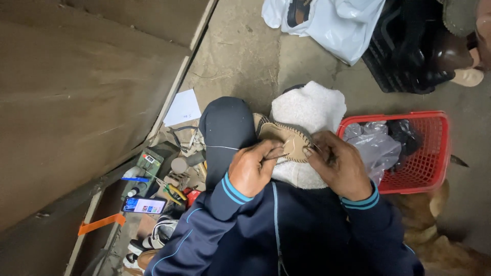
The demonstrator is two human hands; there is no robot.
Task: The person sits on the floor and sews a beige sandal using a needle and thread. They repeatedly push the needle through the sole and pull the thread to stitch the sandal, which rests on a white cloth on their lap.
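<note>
Dim, even indoor light, soft shadows, slight wide-angle bending at edges, mostly sharp focus.

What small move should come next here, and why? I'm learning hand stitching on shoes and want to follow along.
Probably pull the thread through and snug it. The tan shoe sole lies on the white fleece over the knees, with stitches already along its edge; the left hand and right hand both pinch at the rim, seemingly mid-stitch. The needle itself is too small to confirm.

A grey concrete floor (245,51) bore a red plastic mesh basket (429,153) at right, a white plastic bag (332,25) above, a white paper sheet (183,107) centre-left.
</note>
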